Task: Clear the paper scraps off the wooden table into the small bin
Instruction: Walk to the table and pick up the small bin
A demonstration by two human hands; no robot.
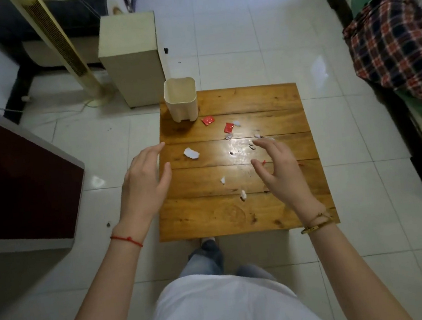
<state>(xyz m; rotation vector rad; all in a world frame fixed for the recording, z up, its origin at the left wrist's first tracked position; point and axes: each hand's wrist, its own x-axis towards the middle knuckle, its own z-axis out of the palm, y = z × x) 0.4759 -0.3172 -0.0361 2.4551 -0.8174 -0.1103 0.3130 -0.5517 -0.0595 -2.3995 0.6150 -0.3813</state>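
Observation:
A low wooden table [271, 97] stands on the tiled floor in front of me. The small cream bin [181, 99] sits upright on its far left corner, with nothing visible inside. Scattered on the wood are two red scraps [208, 120] [228, 127], a larger white scrap [191, 153], and small white bits [222, 180] [243, 194] [229, 136]. My left hand [145, 184] hovers open over the table's left edge. My right hand [278, 168] hovers open above the middle right, fingers spread, with tiny scraps just beyond its fingertips.
A beige box-shaped unit [131, 58] and a tower fan [60, 50] stand behind the bin. A dark red cabinet top [15, 187] is on the left. A sofa with a plaid cloth [391, 47] lies on the right. My feet are at the table's near edge.

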